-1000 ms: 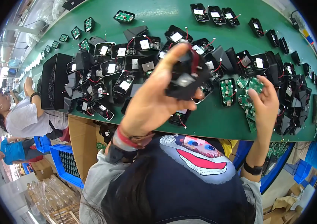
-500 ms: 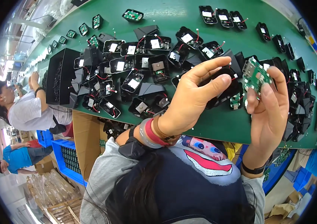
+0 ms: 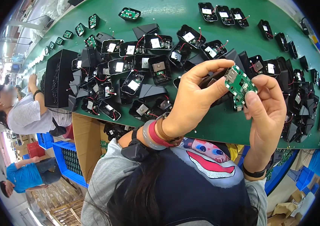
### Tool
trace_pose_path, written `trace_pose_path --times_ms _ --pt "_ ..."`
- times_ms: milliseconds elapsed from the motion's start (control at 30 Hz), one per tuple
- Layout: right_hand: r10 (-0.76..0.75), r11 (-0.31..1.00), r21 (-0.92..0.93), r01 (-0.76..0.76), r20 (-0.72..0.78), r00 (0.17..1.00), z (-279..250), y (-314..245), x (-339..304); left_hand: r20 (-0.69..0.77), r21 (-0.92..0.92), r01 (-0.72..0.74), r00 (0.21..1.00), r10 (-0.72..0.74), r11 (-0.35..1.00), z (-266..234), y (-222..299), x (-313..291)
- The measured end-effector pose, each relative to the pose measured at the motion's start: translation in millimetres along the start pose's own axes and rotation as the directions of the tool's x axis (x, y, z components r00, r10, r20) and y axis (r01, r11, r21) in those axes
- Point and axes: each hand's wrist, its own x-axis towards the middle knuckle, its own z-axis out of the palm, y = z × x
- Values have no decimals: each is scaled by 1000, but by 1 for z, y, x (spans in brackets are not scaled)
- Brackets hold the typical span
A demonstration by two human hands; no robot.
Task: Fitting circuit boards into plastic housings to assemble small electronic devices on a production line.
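Above the green table (image 3: 175, 17) we list: right hand (image 3: 263, 109) pinching one circuit board (image 3: 239, 84), left hand (image 3: 194, 100) clasping one part-hidden black casing (image 3: 224, 98), three open casings (image 3: 224, 16) grouped beyond.

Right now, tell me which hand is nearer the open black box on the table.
Left. The left hand is to the right of the black box, past several black housings; the right hand is farther right, holding a green circuit board.

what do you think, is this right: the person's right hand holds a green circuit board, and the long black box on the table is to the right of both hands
Not quite: the head view shows the long black box on the table to the left of both hands. The right hand does hold a green circuit board.
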Motion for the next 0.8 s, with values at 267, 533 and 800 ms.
trace_pose_path --times_ms 267,533,800 --pt "-20 998 -58 18 -35 999 -1 -1 -5 3 113 -22 1000 22 993 5 -3 2" --pt "60 998 26 -58 -80 995 -10 8 -3 -21 11 -48 999 48 999 5 -7 0" --pt "-131 969 -234 83 -197 972 -3 36 5 153 78 45 987 -57 996 15 -8 -4"
